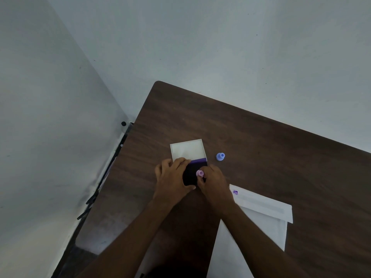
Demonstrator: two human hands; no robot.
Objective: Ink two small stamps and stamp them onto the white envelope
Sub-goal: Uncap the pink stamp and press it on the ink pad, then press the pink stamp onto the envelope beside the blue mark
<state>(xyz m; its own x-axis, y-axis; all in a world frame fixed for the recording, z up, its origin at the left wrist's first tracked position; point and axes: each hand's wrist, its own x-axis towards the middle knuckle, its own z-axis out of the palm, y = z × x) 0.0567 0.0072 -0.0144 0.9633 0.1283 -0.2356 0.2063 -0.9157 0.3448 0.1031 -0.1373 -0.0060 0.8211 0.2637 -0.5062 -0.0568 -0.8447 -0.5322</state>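
An open ink pad (191, 173) lies on the dark wooden table (261, 149), its dark pad toward me and its white lid (187, 150) flipped open behind it. My left hand (173, 178) rests on the pad's left side, holding it down. My right hand (213, 182) pinches a small pink stamp (200, 173) standing on the dark pad. A small blue stamp (220, 156) stands alone to the right of the lid. The white envelope (259, 223) lies at the right under my right forearm, with one purple print (235, 192) near its far corner.
White walls stand behind and left of the table. Beyond the table's left edge, a dark metal frame (104, 177) runs down along the wall.
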